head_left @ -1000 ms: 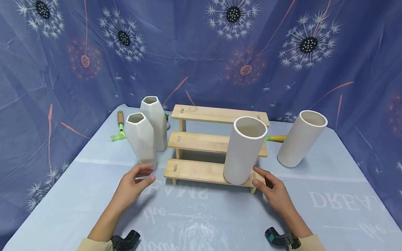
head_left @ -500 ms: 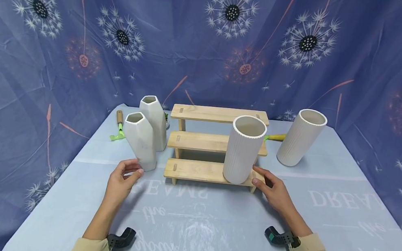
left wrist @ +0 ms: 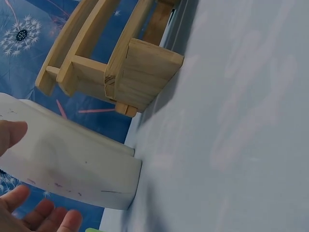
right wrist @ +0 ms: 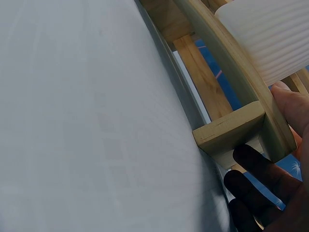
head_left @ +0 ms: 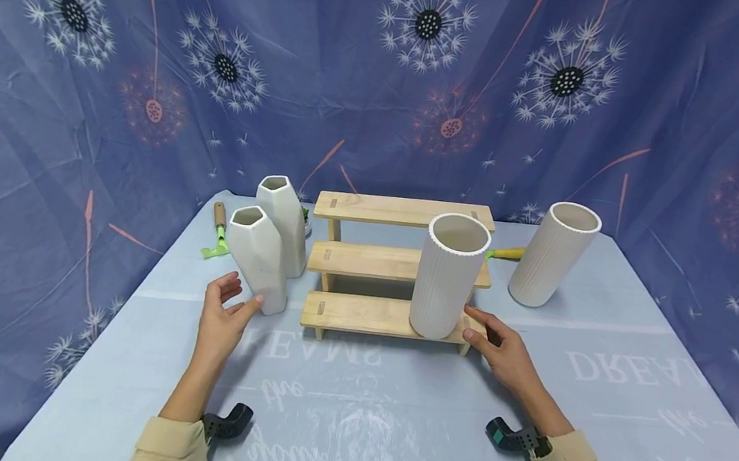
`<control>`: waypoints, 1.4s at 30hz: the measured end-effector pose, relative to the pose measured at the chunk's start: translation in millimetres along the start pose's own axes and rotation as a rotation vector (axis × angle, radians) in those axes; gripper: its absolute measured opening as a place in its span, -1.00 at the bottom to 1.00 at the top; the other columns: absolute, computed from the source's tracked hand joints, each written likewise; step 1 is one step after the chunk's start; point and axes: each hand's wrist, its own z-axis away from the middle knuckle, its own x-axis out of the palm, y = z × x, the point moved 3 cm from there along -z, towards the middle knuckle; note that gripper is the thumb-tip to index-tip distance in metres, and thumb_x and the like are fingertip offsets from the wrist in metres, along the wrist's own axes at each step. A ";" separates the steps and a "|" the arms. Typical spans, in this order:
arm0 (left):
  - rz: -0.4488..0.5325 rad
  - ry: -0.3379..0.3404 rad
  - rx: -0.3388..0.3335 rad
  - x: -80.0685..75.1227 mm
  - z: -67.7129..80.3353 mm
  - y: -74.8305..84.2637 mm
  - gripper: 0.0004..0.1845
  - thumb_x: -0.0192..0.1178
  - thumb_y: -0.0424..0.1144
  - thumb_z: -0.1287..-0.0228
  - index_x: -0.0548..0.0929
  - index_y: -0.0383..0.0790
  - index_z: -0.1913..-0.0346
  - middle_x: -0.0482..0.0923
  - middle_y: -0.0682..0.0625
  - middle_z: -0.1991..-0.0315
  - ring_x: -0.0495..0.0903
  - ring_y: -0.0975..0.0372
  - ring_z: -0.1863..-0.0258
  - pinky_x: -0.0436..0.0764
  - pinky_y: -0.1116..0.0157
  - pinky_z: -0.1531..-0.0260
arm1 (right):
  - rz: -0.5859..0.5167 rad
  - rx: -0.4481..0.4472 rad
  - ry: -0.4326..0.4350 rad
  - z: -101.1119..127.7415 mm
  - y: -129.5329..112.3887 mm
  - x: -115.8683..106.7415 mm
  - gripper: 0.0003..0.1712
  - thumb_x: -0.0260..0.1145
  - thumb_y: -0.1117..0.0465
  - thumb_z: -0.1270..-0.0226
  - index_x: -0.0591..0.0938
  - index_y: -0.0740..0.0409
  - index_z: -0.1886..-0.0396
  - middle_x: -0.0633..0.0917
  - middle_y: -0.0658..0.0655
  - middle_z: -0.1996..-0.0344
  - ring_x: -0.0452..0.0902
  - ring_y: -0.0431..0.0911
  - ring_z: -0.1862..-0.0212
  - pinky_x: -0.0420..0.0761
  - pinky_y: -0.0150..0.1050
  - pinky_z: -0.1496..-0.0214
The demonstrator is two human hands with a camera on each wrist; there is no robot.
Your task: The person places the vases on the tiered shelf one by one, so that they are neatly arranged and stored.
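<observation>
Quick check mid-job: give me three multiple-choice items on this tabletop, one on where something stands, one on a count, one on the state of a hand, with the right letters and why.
1. Where does the nearer ribbed cylinder vase stand?
A. On the top step of the wooden rack
B. On the lowest step of the wooden rack
C. On the cloth left of the rack

2. How many white vases are in view?
A. Two
B. Three
C. Four

3. How is the left hand?
A. Open beside the faceted vase
B. Gripping the trowel
C. Flat on the top step

Answers:
1 B: the ribbed cylinder vase has its base on the lowest step of the wooden rack.
2 C: two ribbed ones and two faceted ones.
3 A: the left hand has spread fingers next to the front faceted vase, not wrapped round it.
</observation>
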 end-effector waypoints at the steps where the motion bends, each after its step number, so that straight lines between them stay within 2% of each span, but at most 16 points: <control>1: 0.003 -0.003 0.003 0.9 -1.9 0.4 -0.26 0.29 -0.28 -0.17 0.15 -0.28 -0.35 0.22 -0.24 -0.30 0.25 0.05 -0.30 0.34 0.17 -0.24 | 0.000 0.000 0.000 0.0 0.0 0.0 -0.42 0.21 -0.04 -0.33 0.42 -0.03 -0.32 0.40 0.15 -0.34 0.35 -0.58 -0.03 0.43 -0.62 0.03; 3: 0.005 -0.011 0.002 2.5 -5.2 0.7 -0.20 0.30 -0.25 -0.16 0.10 -0.25 -0.39 0.17 -0.24 -0.33 0.20 0.02 -0.34 0.27 0.03 -0.31 | -0.002 0.003 -0.001 -0.1 -0.1 0.0 -0.42 0.21 -0.04 -0.33 0.42 -0.04 -0.32 0.40 0.14 -0.34 0.36 -0.51 -0.08 0.42 -0.64 0.01; 5: 0.004 -0.021 0.003 4.3 -8.1 1.3 -0.16 0.31 -0.24 -0.16 0.06 -0.23 -0.41 0.15 -0.24 -0.35 0.17 0.01 -0.37 0.21 -0.02 -0.35 | -0.004 0.002 -0.001 -0.4 0.1 0.3 -0.42 0.21 -0.04 -0.33 0.42 -0.04 -0.32 0.39 0.13 -0.34 0.38 -0.40 -0.14 0.40 -0.65 0.01; 8: -0.002 -0.033 0.007 7.4 -11.8 2.3 -0.14 0.31 -0.22 -0.16 0.03 -0.20 -0.42 0.16 -0.22 -0.36 0.16 0.01 -0.37 0.18 -0.02 -0.37 | 0.000 0.004 -0.001 -0.4 0.1 0.6 -0.42 0.21 -0.05 -0.33 0.41 -0.04 -0.32 0.39 0.12 -0.35 0.35 -0.27 -0.24 0.36 -0.68 -0.02; 13: 0.001 -0.036 0.024 13.4 -17.5 5.1 -0.11 0.34 -0.20 -0.13 0.02 -0.19 -0.42 0.18 -0.22 -0.35 0.18 0.02 -0.35 0.17 -0.02 -0.36 | 0.002 0.009 0.006 0.0 0.2 0.6 -0.41 0.21 -0.05 -0.33 0.42 -0.03 -0.32 0.39 0.11 -0.35 0.36 -0.21 -0.24 0.36 -0.69 -0.01; 20: 0.003 -0.027 0.052 19.3 -22.1 7.0 -0.10 0.36 -0.17 -0.10 0.02 -0.20 -0.40 0.18 -0.21 -0.32 0.21 0.02 -0.31 0.19 -0.01 -0.33 | -0.010 0.006 -0.006 0.2 1.5 1.8 -0.40 0.21 -0.04 -0.33 0.40 0.01 -0.33 0.38 0.14 -0.36 0.30 0.04 -0.34 0.30 -0.73 -0.02; 22: 0.005 -0.028 0.054 20.2 -22.9 6.6 -0.09 0.37 -0.16 -0.10 0.02 -0.19 -0.40 0.19 -0.21 -0.31 0.22 0.02 -0.30 0.18 -0.01 -0.33 | -0.004 0.003 -0.003 0.2 1.4 1.7 -0.41 0.21 -0.05 -0.34 0.41 0.00 -0.32 0.38 0.13 -0.36 0.31 0.03 -0.33 0.30 -0.73 -0.02; 26: 0.023 -0.033 0.047 22.2 -23.6 4.9 -0.08 0.38 -0.14 -0.09 0.01 -0.15 -0.39 0.18 -0.20 -0.30 0.23 0.01 -0.29 0.21 -0.01 -0.32 | 0.003 -0.011 0.005 0.5 0.2 0.8 -0.43 0.21 -0.04 -0.34 0.42 -0.04 -0.31 0.40 0.12 -0.34 0.34 -0.30 -0.26 0.33 -0.71 -0.02; 29: 0.047 -0.032 0.041 24.3 -24.2 4.7 -0.08 0.38 -0.12 -0.08 0.01 -0.13 -0.38 0.17 -0.19 -0.31 0.23 0.01 -0.28 0.23 -0.01 -0.28 | -0.005 -0.019 0.005 0.9 -0.5 0.2 -0.43 0.22 -0.03 -0.34 0.42 -0.03 -0.31 0.40 0.11 -0.34 0.28 -0.56 -0.15 0.35 -0.70 -0.02; 32: 0.056 -0.026 0.044 26.7 -25.5 5.6 -0.08 0.38 -0.12 -0.08 0.00 -0.15 -0.37 0.16 -0.20 -0.34 0.22 0.01 -0.31 0.21 -0.02 -0.29 | -0.013 -0.023 0.003 1.1 -0.5 -0.2 -0.43 0.22 -0.02 -0.34 0.42 -0.01 -0.31 0.40 0.12 -0.34 0.25 -0.66 -0.10 0.36 -0.69 -0.02; 39: 0.080 0.000 0.054 30.6 -29.3 4.7 -0.08 0.40 -0.17 -0.06 0.00 -0.15 -0.36 0.17 -0.20 -0.36 0.21 0.00 -0.34 0.16 0.00 -0.35 | -0.004 -0.020 0.003 1.1 0.7 -0.3 -0.44 0.21 -0.02 -0.34 0.42 -0.03 -0.32 0.40 0.13 -0.34 0.27 -0.62 -0.10 0.38 -0.67 -0.01; 42: 0.081 0.009 0.046 31.4 -30.4 4.4 -0.05 0.41 -0.17 -0.04 -0.01 -0.14 -0.37 0.17 -0.21 -0.36 0.22 -0.02 -0.34 0.16 -0.01 -0.35 | 0.009 -0.022 0.004 1.0 0.6 -0.2 -0.44 0.20 -0.03 -0.35 0.42 -0.05 -0.31 0.41 0.11 -0.33 0.30 -0.46 -0.20 0.35 -0.68 -0.03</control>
